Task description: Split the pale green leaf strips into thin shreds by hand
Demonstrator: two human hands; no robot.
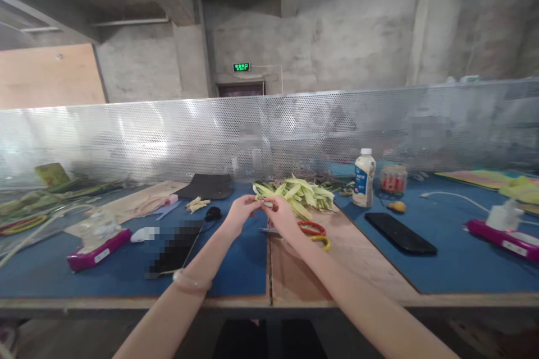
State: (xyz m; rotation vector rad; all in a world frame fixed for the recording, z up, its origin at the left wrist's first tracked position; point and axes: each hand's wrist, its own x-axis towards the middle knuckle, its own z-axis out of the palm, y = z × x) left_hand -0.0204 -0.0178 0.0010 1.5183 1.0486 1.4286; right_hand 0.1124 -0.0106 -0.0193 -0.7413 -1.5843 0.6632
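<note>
Both my hands are brought together over the middle of the table. My left hand (pixel 242 211), with a pale bangle on its wrist, pinches one side of a small pale green leaf strip (pixel 264 202). From the other side, my right hand (pixel 281 215) grips the same strip with its fingertips; the fingers hide most of it. Just behind and to the right of the hands lies a loose heap of pale green leaf strips (pixel 311 195). Scissors (pixel 312 228) with red and yellow handles rest on the board, partly covered by my right hand and forearm.
On the right are a white-capped bottle (pixel 364 179), a jar (pixel 393 181) and a black phone (pixel 400 233). Purple power strips (pixel 99 249) lie at both sides. Left of the hands are a black mouse-like object (pixel 213 213) and a dark sheet (pixel 205 186). A perforated metal screen (pixel 177 140) stands behind.
</note>
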